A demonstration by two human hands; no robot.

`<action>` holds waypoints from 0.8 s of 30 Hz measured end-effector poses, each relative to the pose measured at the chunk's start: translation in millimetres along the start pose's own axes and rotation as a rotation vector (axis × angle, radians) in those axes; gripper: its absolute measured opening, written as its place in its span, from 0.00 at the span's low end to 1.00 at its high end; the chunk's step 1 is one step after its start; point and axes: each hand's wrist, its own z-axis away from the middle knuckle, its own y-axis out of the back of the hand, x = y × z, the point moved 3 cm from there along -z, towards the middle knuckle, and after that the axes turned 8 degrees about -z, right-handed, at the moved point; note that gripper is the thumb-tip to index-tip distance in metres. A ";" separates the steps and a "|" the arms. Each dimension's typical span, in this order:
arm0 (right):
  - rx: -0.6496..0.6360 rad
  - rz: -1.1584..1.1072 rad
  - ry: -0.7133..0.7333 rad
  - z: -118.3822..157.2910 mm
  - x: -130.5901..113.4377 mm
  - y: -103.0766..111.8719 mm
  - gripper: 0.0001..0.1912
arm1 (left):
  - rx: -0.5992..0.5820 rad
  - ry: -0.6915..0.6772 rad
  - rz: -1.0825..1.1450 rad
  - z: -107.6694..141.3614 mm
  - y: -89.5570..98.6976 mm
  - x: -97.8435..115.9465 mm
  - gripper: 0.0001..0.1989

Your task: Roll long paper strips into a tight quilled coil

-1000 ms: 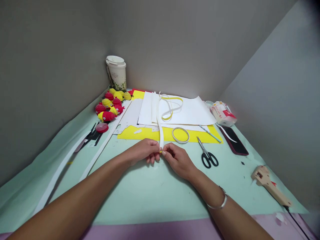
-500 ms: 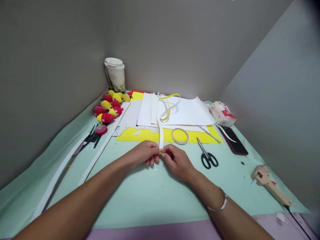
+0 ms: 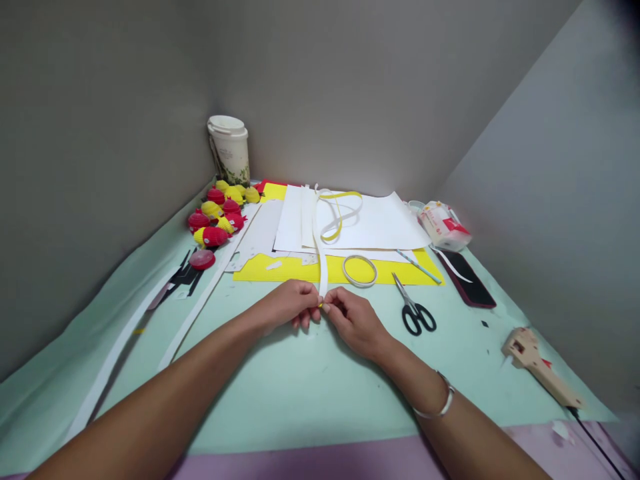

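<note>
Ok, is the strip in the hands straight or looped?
Partly looped: the strip runs nearly straight from the left hand and right hand, then appears to curl into loops over the white sheet.

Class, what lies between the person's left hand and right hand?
In the head view, the near end of the strip, showing yellow, lies pinched between left hand and right hand.

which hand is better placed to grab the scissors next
The right hand, probably: the scissors lie on its side, while the left hand is farther off. Both pinch the white strip, so neither is free.
</note>
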 end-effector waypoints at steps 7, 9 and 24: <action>0.005 -0.019 -0.016 -0.5 -1.5 0.9 0.05 | -0.002 0.010 -0.027 0.5 -0.1 0.2 0.11; 0.006 -0.023 -0.016 -0.7 -1.2 1.3 0.06 | -0.011 0.005 -0.020 1.2 0.2 1.1 0.11; -0.028 -0.039 0.008 -1.5 0.8 3.0 0.04 | -0.067 -0.010 -0.016 -0.1 3.6 -2.2 0.17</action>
